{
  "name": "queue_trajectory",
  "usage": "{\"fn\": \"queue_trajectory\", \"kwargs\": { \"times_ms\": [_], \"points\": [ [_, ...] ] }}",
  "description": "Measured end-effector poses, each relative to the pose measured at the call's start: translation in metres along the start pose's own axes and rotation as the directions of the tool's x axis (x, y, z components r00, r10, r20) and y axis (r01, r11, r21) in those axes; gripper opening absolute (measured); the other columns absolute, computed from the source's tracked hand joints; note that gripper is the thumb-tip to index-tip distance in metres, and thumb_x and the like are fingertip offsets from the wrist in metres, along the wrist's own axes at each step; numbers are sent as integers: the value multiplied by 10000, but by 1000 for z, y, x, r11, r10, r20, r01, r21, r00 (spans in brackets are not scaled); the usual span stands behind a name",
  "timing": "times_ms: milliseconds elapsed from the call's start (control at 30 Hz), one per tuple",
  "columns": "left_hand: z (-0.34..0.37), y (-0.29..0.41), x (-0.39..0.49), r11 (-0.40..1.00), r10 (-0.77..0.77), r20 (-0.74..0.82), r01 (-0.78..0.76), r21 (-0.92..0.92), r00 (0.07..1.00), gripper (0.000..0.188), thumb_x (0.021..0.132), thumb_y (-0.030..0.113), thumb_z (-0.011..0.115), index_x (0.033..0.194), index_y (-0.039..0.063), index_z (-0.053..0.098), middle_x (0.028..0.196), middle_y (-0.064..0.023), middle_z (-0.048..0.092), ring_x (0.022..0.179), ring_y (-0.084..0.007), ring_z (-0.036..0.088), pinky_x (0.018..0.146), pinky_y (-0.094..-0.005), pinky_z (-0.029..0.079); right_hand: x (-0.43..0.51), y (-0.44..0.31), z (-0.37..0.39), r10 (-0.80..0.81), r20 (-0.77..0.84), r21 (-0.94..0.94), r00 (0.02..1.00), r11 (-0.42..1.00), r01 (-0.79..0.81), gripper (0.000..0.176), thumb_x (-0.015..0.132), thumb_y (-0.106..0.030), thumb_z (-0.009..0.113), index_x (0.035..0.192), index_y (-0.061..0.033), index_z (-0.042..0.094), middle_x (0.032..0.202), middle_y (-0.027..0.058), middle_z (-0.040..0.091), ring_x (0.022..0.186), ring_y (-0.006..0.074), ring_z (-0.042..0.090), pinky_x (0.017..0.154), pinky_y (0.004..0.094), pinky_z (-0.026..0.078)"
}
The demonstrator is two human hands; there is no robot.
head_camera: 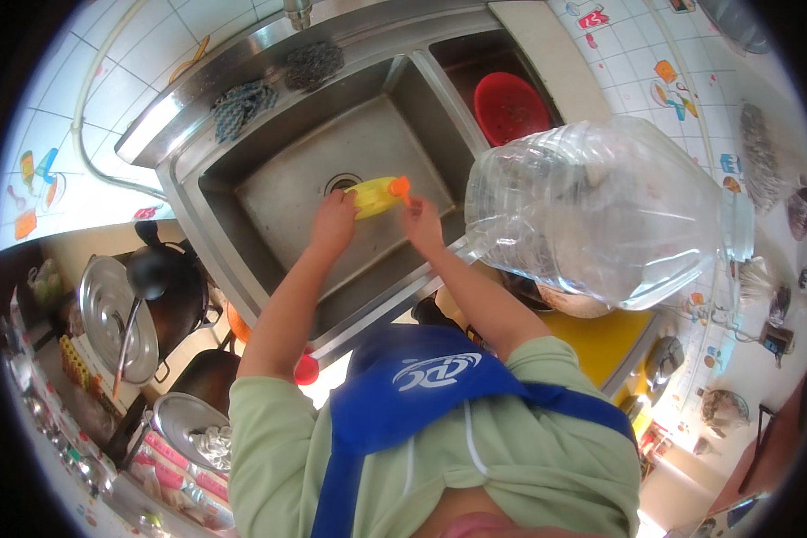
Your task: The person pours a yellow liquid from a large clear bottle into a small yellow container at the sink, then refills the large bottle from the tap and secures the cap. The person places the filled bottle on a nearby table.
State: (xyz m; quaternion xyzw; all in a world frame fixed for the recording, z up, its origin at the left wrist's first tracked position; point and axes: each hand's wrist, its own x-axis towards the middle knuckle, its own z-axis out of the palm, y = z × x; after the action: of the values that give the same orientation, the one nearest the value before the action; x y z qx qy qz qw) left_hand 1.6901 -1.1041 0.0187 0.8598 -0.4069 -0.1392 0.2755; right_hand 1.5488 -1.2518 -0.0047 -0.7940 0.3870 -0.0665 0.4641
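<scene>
Over the stainless steel sink basin (336, 141), my left hand (335, 218) is closed around the lower end of a yellow plastic bottle (374, 198), which lies nearly level in the air. My right hand (422, 222) is at the bottle's other end, its fingertips on or close beside the orange cap (399, 187); whether they grip it cannot be told. Behind the bottle, the drain (343, 181) shows in the basin floor. A checked cloth (243, 107) and a dark scouring pad (315, 65) rest on the sink's back ledge.
A large clear plastic water jug (598, 208) stands right of the basin. Beyond it, a red plastic basket (511, 109) sits in the smaller sink. A faucet (298, 13) is at the back. Pans and a metal lid (118, 316) stand on the left, a yellow board (595, 343) on the right.
</scene>
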Motion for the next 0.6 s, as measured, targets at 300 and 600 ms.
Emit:
{"fn": "queue_trajectory", "kwargs": {
  "times_ms": [300,600],
  "points": [
    [-8,6,-1,996,-81,85,79,33,993,325,821,174,600,1123,70,545,1028,-119,561,992,-312,533,822,-405,462,8,-7,-7,-95,68,19,993,995,94,414,812,-92,618,1204,-45,494,1137,156,457,906,231,593,754,318,517],
    [-6,6,-4,1000,0,-18,0,16,1000,265,801,162,588,1043,54,566,951,-138,565,926,-310,556,762,-413,471,32,-22,-6,-258,40,-125,965,957,261,388,786,-116,657,1135,-25,515,1092,145,478,947,270,560,772,333,509]
  ]
}}
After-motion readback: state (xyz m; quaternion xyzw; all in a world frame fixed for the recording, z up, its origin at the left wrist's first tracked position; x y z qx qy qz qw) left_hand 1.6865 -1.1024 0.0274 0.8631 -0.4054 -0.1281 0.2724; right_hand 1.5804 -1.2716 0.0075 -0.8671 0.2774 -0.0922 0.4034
